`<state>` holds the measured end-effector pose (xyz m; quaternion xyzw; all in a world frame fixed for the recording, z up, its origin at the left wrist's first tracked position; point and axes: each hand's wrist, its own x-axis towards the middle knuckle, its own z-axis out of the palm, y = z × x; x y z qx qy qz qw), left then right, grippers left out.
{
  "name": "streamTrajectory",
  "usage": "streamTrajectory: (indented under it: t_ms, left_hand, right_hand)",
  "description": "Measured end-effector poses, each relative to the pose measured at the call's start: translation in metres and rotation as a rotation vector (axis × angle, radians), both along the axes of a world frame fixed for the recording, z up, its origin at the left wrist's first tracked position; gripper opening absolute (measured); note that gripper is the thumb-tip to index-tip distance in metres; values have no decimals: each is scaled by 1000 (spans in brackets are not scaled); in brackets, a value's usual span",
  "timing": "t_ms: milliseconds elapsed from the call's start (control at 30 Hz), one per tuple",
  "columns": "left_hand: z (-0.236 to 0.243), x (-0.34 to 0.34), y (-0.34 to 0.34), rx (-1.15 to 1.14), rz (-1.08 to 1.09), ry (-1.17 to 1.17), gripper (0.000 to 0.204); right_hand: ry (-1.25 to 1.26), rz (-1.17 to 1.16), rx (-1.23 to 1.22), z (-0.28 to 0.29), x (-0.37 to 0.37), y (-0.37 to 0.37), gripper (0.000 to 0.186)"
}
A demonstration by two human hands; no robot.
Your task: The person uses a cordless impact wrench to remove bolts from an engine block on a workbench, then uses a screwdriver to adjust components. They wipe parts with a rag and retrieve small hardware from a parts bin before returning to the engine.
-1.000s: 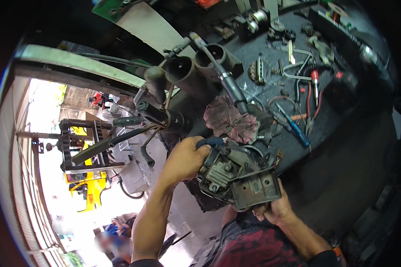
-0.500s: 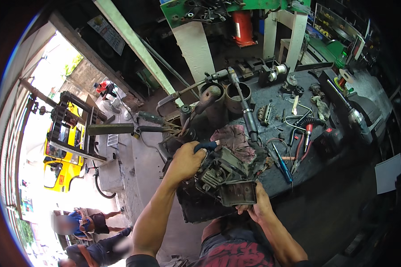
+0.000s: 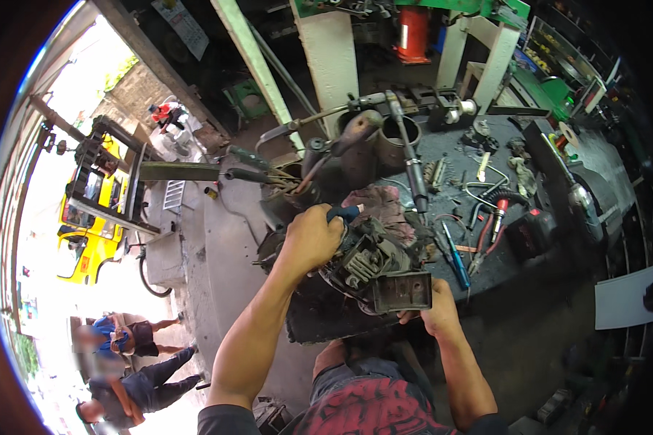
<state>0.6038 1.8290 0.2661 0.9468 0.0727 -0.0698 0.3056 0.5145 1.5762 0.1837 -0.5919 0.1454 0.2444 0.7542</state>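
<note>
A greasy metal machine part (image 3: pixel 359 264), with finned pieces and a box-shaped open end (image 3: pixel 403 293), lies at the near edge of the workbench. My right hand (image 3: pixel 435 308) grips the box-shaped end from its right side, fingers curled underneath. At the part's far left side is my left hand (image 3: pixel 313 235), closed. A dark blue, pale-tipped piece (image 3: pixel 346 213) sticks out from it; whether this is a wrapped finger or a held thing, I cannot tell. A dirty pinkish rag (image 3: pixel 384 210) lies just beyond the part.
Metal canisters (image 3: pixel 400 141) holding hammers and long tools stand at the back left. To the right lie a blue-handled screwdriver (image 3: pixel 457 264), red-handled pliers (image 3: pixel 482 250) and small metal parts. Outside on the left are people (image 3: pixel 141 388) and a yellow vehicle (image 3: pixel 94 225).
The view has shifted, so the bench appears a little further right. The open inside of the box-shaped end now faces up more. Both hands stay on or beside the part.
</note>
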Motion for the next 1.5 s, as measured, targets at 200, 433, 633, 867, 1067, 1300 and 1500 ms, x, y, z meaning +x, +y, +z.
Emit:
streamTrajectory:
  t_ms: [200, 433, 633, 867, 1067, 1300, 1500]
  left_hand:
    - [12, 4, -51, 99, -124, -62, 34]
    - [21, -7, -64, 200, -140, -118, 28]
    - [32, -16, -75, 235, -113, -77, 24]
    - [41, -28, -89, 370, -213, -198, 24]
    - [26, -56, -118, 385, -281, -292, 22]
    - [29, -60, -122, 430, -232, -256, 23]
    - [44, -78, -98, -104, 197, -302, 18]
  right_hand:
    - [-138, -25, -371, -8, -17, -31, 9]
    - [-136, -181, -17, -20, -35, -25, 6]
    - [-177, -198, 16, -15, -37, -23, 6]
    - [-126, -90, 9, -11, -32, -27, 11]
    - [-422, 220, -882, -20, -45, -146, 38]
    - [-369, -703, -514, -54, -19, -307, 46]
    - [-722, -751, -718, -70, 55, -343, 62]
